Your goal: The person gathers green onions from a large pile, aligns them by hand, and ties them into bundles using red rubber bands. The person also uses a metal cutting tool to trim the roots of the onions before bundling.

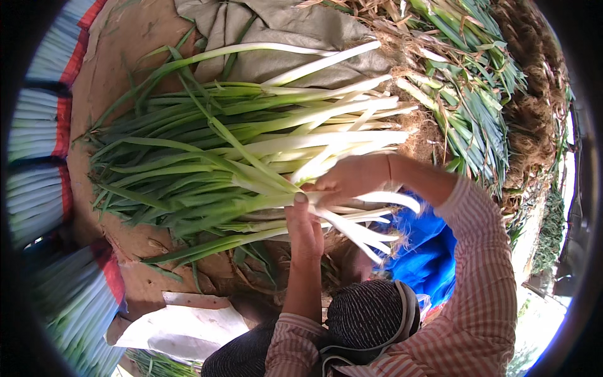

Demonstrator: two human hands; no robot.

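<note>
My left hand (305, 231) grips a large Welsh onion (264, 201) around its shaft, the thumb lying across it. Its green leaves point left. Close beside it, my right hand (348, 176), slightly blurred, has bent fingers on the pale part of the stalk; its fingertips are partly hidden. Beneath and beyond both hands spreads a pile of long Welsh onions (188, 118), white shafts and hairy roots to the right. A few white stem ends (360, 231) show below my right wrist; whether I hold them too is unclear.
Bundled onions (35, 127) with red bands line the left rim. Rooted, untrimmed onions (476, 127) are heaped at the right. Grey cloth (278, 28) lies at the back, blue sheeting (424, 254) by my right arm. A white sheet (188, 330) sits near on the left, over brown ground (127, 240).
</note>
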